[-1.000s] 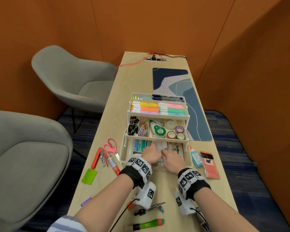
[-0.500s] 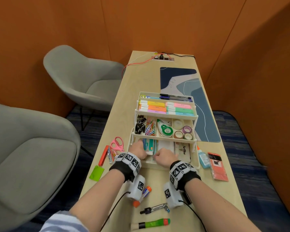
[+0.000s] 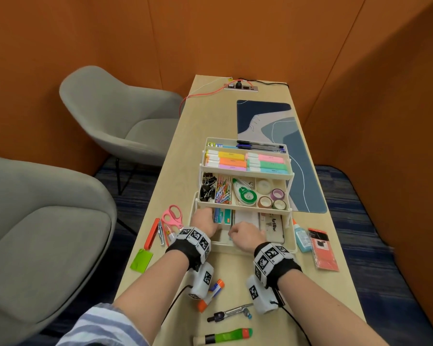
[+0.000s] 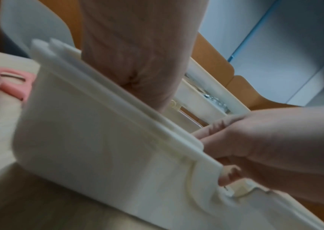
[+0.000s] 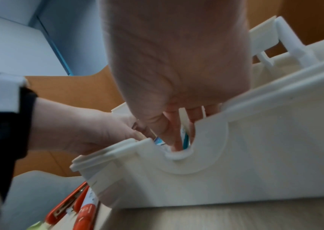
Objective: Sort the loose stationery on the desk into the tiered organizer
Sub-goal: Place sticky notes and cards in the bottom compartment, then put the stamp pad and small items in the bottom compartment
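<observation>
Reaching lower, both hands (image 3: 225, 228) stay inside the organizer (image 3: 245, 171).

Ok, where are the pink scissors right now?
In the head view the pink scissors lie on the desk left of the organizer, beside the left hand, with the orange stapler just to their left.

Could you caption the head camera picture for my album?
Both hands, left hand and right hand, reach into the tiered organizer's bottom tray.
</observation>
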Motion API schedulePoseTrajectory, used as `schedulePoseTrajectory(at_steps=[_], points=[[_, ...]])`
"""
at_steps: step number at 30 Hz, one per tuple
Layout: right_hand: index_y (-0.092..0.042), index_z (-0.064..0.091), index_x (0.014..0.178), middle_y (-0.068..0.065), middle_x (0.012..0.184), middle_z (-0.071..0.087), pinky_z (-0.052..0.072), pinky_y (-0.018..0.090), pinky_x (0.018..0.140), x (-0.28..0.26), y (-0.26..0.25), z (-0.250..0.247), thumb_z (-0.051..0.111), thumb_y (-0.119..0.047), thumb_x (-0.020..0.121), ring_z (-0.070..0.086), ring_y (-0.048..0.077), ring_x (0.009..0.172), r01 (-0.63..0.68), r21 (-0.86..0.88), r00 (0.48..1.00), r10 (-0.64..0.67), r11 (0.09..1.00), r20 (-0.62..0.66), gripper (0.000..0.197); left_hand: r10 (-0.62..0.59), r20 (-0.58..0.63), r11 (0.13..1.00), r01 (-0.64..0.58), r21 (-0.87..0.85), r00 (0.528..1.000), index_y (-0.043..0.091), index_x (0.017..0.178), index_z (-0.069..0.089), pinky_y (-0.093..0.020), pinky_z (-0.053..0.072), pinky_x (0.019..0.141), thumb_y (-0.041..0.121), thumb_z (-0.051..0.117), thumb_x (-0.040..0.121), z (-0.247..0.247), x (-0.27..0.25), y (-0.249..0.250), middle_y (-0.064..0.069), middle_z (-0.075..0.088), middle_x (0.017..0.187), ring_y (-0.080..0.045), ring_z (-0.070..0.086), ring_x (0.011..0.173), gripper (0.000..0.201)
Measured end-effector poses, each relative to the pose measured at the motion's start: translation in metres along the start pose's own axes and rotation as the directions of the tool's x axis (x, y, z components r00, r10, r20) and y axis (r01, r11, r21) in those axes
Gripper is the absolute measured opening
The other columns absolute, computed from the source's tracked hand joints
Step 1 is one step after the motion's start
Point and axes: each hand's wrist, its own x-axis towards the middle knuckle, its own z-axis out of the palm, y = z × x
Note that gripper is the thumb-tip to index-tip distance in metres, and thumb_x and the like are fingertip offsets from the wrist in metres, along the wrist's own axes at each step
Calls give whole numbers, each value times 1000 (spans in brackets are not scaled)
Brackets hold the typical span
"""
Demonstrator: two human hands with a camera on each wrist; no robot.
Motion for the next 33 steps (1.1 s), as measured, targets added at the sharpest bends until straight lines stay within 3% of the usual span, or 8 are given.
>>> schedulePoseTrajectory(at_steps=[10, 14, 18, 20, 22, 24, 28, 33], points=[[-29, 59, 120, -1, 119, 50, 21, 43, 106, -39, 20, 5, 39, -20, 93, 42, 19, 118, 147, -63, 957, -158, 987, -242, 34, 37, 20, 996, -38, 83, 999, 6, 107, 61, -35, 54, 85, 19, 64, 88, 4, -3, 5, -11, 67, 107, -27, 64, 98, 24], [-27, 60, 116, -6, 113, 49, 28, 37, 105, -64, 38, 1, 41, -15, 93, 42, 13, 113, 254, 55, 892, -212, 966, -398, 32, 33, 103, 992, -45, 118, 994, 5, 106, 59, -34, 54, 83, 13, 55, 91, -5, -8, 10, -11, 65, 106, -28, 63, 97, 18], [-20, 61, 114, -5, 110, 49, 37, 21, 94, -103, 74, -3, 45, -6, 93, 44, 7, 107, 302, 183, 849, -176, 935, -499, 30, 148, 137, 970, -170, 173, 980, 4, 104, 61, -35, 52, 81, 15, 48, 94, -23, -33, 12, -13, 65, 104, -28, 63, 96, 20], [-21, 62, 110, -6, 106, 49, 36, 17, 87, -123, 96, 1, 46, -5, 93, 46, 5, 102, 261, 237, 853, -108, 936, -510, 28, 312, 21, 935, -311, 173, 950, 9, 110, 64, -35, 50, 85, 17, 48, 95, -29, -58, 9, -8, 68, 107, -24, 64, 98, 23], [-22, 62, 109, -6, 105, 52, 37, 16, 82, -140, 121, 10, 46, -5, 94, 50, 5, 96, 171, 301, 873, -2, 938, -487, 27, 507, -120, 861, -496, 110, 854, 16, 115, 64, -31, 47, 89, 15, 50, 94, -32, -90, 1, 2, 68, 109, -16, 62, 99, 25], [-19, 62, 110, -4, 108, 55, 39, 19, 85, -156, 146, 21, 45, -2, 94, 53, 9, 98, 53, 350, 870, 128, 935, -476, 28, 600, -142, 798, -601, 34, 788, 17, 111, 64, -22, 43, 86, 13, 51, 93, -26, -119, -9, 6, 66, 105, -11, 60, 96, 22], [-14, 61, 112, 6, 120, 53, 39, 31, 95, -174, 180, 42, 47, 3, 89, 49, 23, 115, -139, 317, 838, 282, 938, -467, 32, 561, -16, 828, -561, -22, 828, 20, 104, 66, -13, 39, 75, 15, 51, 94, 1, -143, -40, 10, 67, 100, -8, 62, 91, 19], [-20, 61, 121, 6, 156, 16, 29, 37, 113, -149, 181, 31, 48, -15, 92, 21, 23, 142, -173, -9, 910, 156, 985, -385, 32, 521, 60, 853, -522, 1, 851, 26, 103, 63, -17, 43, 81, 21, 49, 95, 18, -149, -58, 15, 64, 103, -5, 59, 96, 17]])
